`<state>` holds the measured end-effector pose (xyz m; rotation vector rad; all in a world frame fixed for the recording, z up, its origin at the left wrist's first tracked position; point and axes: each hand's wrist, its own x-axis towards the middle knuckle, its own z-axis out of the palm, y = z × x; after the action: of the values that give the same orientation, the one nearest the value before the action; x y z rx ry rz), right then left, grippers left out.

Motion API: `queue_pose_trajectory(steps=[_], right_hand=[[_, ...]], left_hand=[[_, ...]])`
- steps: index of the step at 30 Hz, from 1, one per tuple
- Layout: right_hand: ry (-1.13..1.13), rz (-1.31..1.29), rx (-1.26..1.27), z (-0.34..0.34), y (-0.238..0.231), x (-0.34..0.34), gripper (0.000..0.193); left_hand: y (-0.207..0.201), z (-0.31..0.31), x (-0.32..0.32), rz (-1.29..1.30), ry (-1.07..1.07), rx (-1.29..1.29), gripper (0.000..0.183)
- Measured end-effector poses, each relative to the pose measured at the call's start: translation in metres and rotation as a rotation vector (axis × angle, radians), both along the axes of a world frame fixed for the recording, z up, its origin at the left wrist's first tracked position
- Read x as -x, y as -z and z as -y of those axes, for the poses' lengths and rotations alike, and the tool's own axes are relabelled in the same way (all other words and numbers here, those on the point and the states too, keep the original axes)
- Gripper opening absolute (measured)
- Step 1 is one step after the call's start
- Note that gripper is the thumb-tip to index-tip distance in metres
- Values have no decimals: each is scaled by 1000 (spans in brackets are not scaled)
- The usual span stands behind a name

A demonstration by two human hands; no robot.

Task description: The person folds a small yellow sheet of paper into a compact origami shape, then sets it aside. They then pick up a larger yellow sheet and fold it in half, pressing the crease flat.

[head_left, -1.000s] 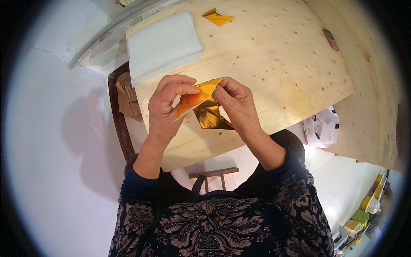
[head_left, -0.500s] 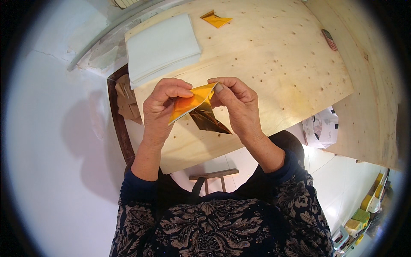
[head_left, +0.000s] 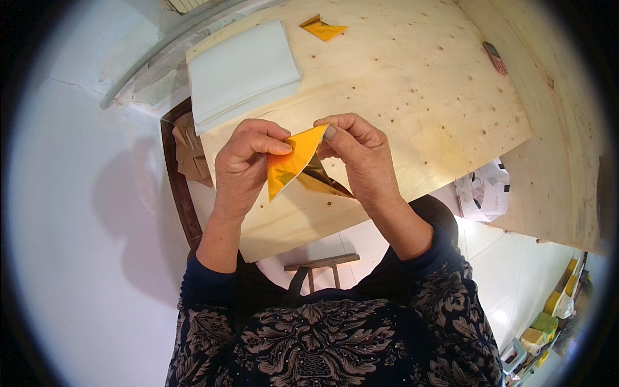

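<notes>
Between my two hands, above the near part of the wooden table [head_left: 412,148], is a folded sheet of shiny gold foil paper [head_left: 289,169]. My left hand [head_left: 245,158] pinches its left side, thumb and fingertips on the gold face. At the upper right corner my right hand [head_left: 361,148] grips it, with the thumb on top and the fingers behind. One flap hangs below toward my right wrist, its inner side darker. A second folded gold piece [head_left: 324,29] lies at the table's far side, apart from both hands.
A stack of pale white sheets [head_left: 242,74] lies at the far left. A mobile phone [head_left: 495,58] rests at the far right. Beyond the right edge sits a white plastic bag [head_left: 483,192]. Brown paper [head_left: 188,148] lies beside the left edge, and a wooden stool [head_left: 321,262] stands below.
The gold paper has turned, so its left flap now points more downward and shows more of its bright face. The lower flap has narrowed. Both hands keep their grip.
</notes>
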<state>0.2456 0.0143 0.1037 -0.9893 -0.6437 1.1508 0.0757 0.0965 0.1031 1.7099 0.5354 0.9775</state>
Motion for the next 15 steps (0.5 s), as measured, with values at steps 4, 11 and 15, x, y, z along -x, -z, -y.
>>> queue_pose_trajectory(steps=[4,11,15], right_hand=[[-27,-3,-25,0,0,-3,18],[-17,-2,-32,0,-1,-3,18],[-34,-8,-18,1,-4,-4,20]], left_hand=[[-2,1,-1,-4,-17,-46,23],[-3,1,-4,-27,-59,-113,25],[-4,1,-4,-47,-84,-127,24]])
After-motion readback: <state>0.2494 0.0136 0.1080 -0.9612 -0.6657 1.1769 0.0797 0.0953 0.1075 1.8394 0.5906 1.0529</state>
